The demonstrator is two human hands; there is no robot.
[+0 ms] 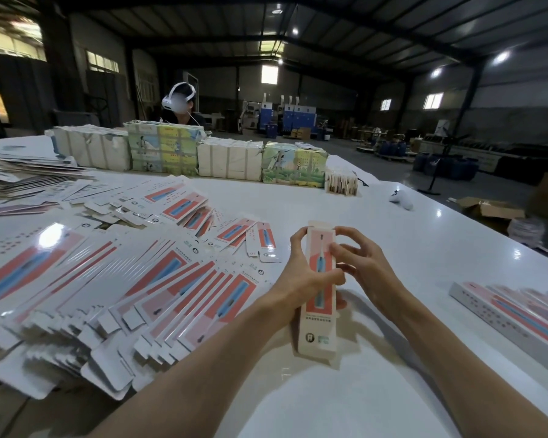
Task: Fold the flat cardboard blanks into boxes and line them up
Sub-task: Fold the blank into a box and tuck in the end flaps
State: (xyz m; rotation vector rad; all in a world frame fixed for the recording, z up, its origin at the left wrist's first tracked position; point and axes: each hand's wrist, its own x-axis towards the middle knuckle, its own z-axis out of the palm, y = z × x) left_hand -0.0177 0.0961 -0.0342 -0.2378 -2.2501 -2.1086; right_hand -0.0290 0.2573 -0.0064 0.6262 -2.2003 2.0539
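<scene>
Both the left hand [301, 276] and right hand [369, 270] curl their fingers [348, 231] round the toothbrush box [317, 327]. It seems best to tuck its top flap [317, 224] in straight and gently.

Flat blanks [114, 279] lie left, folded boxes [516, 314] right.

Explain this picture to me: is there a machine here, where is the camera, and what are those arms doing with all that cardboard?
No machine here: a person's two bare arms, seen by a wide-angle camera worn on their head. The left hand and right hand both grip one long pink box over the white table. Left of it lies a spread pile of flat blanks; on the right, finished boxes lie in a row. Wrapped bundles stand at the far edge.
</scene>
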